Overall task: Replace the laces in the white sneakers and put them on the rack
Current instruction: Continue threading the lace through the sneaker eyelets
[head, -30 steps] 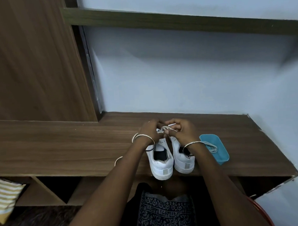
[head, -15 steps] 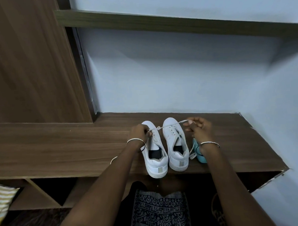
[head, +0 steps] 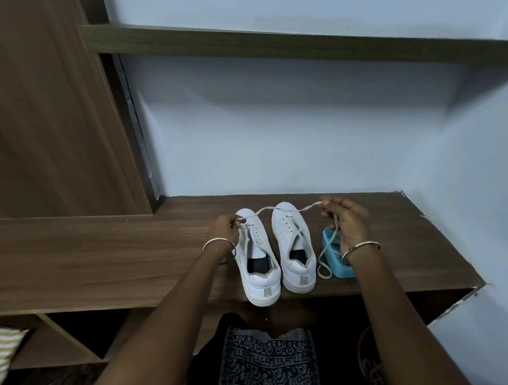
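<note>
Two white sneakers stand side by side on the wooden ledge (head: 104, 257), heels toward me: the left sneaker (head: 257, 259) and the right sneaker (head: 294, 248). A white lace (head: 303, 209) runs stretched across both toes. My left hand (head: 224, 228) pinches one end at the left sneaker's toe. My right hand (head: 345, 220) grips the other end to the right of the shoes, and the slack hangs down in a loop beside the right sneaker.
A light blue container (head: 336, 261) lies on the ledge under my right wrist. Open compartments (head: 78, 331) sit below the ledge. A wooden panel (head: 40, 114) rises at the left, a shelf (head: 269, 46) crosses the pale wall above. A striped cloth (head: 3, 348) shows at the far left.
My hands were together over the shoes' toes; they have moved apart, pulling the lace out sideways, the right hand farther right.
</note>
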A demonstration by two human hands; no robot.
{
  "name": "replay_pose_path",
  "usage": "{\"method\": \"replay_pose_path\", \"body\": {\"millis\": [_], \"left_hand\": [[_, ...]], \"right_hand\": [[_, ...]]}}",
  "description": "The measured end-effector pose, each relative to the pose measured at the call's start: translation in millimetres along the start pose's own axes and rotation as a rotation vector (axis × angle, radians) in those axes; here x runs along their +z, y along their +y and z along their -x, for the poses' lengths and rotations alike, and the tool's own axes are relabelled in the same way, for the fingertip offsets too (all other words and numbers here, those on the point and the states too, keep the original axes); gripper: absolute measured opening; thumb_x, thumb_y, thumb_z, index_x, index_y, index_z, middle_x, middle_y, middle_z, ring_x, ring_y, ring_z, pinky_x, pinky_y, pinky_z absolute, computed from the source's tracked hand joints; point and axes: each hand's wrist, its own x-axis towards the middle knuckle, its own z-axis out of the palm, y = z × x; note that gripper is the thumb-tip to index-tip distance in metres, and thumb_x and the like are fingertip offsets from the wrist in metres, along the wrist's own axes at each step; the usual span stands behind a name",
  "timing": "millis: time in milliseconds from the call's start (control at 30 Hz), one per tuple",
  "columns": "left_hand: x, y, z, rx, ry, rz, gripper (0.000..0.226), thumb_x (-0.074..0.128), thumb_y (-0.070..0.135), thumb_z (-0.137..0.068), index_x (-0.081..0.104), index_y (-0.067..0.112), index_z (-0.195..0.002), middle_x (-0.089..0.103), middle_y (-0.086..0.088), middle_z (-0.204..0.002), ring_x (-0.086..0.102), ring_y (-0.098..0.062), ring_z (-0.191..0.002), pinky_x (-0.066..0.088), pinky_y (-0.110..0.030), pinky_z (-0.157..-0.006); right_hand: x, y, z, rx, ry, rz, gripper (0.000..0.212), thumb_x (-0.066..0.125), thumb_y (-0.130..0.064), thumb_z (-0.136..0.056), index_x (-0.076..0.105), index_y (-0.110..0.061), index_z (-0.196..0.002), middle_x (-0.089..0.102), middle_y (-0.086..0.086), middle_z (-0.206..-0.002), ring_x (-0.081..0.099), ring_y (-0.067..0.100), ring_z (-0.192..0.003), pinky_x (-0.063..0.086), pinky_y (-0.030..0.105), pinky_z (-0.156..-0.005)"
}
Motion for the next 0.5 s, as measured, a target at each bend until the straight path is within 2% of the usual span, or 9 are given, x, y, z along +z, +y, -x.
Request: {"method": "replay_pose_path", "body": {"millis": [133,233,267,333,367,433,500], "left_hand": [[-6.1,14.0,4.1,0.027,-0.047,0.091,0.021,0.055,0.003,-0.092,0.073,0.012,-0.088,0.062,-0.001,-0.077,0.057,-0.018,-0.076,0.032,-0.019,-0.058],[-10.9,22.5,5.2,0.021,-0.125,0.163,0.034,0.051,-0.008,-0.079,0.072,0.019,-0.078,0.063,0.009,-0.07,0.052,-0.009,-0.06,0.037,-0.017,-0.054],[-12.3,27.9,7.9,0.041,-0.141,0.16,0.035,0.049,-0.009,-0.076,0.073,0.016,-0.081,0.064,0.01,-0.073,0.054,-0.009,-0.063,0.038,-0.012,-0.054],[-12.3,39.9,11.3,0.107,-0.115,0.142,0.034,0.05,-0.001,-0.074,0.075,0.012,-0.094,0.066,0.007,-0.087,0.061,-0.014,-0.087,0.039,-0.009,-0.064],[-12.1,46.4,11.9,0.14,-0.116,0.129,0.036,0.052,0.006,-0.075,0.074,0.013,-0.103,0.066,0.004,-0.095,0.061,-0.016,-0.097,0.04,-0.013,-0.072],[-11.9,60.4,13.7,0.236,-0.226,0.079,0.039,0.059,0.02,-0.082,0.068,0.021,-0.12,0.067,0.005,-0.116,0.058,-0.013,-0.11,0.043,-0.023,-0.092],[-10.1,73.7,13.9,0.332,-0.36,-0.013,0.043,0.064,0.037,-0.087,0.061,0.031,-0.13,0.065,0.011,-0.127,0.056,-0.01,-0.119,0.043,-0.03,-0.101]], "right_hand": [[-2.4,3.0,-0.1,-0.119,-0.094,0.178,0.016,0.067,0.01,-0.083,0.075,-0.001,-0.092,0.072,-0.007,-0.07,0.061,-0.004,-0.06,0.048,0.011,-0.061],[-5.6,4.7,0.3,-0.214,-0.158,0.37,0.019,0.066,0.012,-0.083,0.075,-0.004,-0.088,0.07,-0.005,-0.076,0.061,-0.009,-0.061,0.046,0.007,-0.064],[-5.1,5.7,-1.0,-0.233,-0.169,0.414,0.022,0.067,0.012,-0.083,0.075,-0.009,-0.085,0.07,-0.006,-0.076,0.061,-0.009,-0.062,0.046,0.007,-0.065],[-1.9,6.4,-3.1,-0.239,-0.184,0.473,0.028,0.07,0.009,-0.081,0.074,-0.018,-0.08,0.071,-0.007,-0.076,0.063,-0.003,-0.066,0.048,0.012,-0.068],[0.3,7.0,-4.0,-0.23,-0.197,0.482,0.03,0.071,0.008,-0.08,0.072,-0.022,-0.079,0.072,-0.005,-0.077,0.064,0.003,-0.069,0.049,0.018,-0.07],[7.2,6.5,-2.3,-0.221,-0.238,0.471,0.033,0.074,0.008,-0.078,0.069,-0.024,-0.081,0.073,-0.001,-0.076,0.067,0.012,-0.073,0.05,0.026,-0.073],[13.7,5.5,0.7,-0.254,-0.278,0.454,0.035,0.074,0.009,-0.076,0.068,-0.025,-0.083,0.075,0.001,-0.077,0.071,0.017,-0.08,0.055,0.032,-0.078]]}}
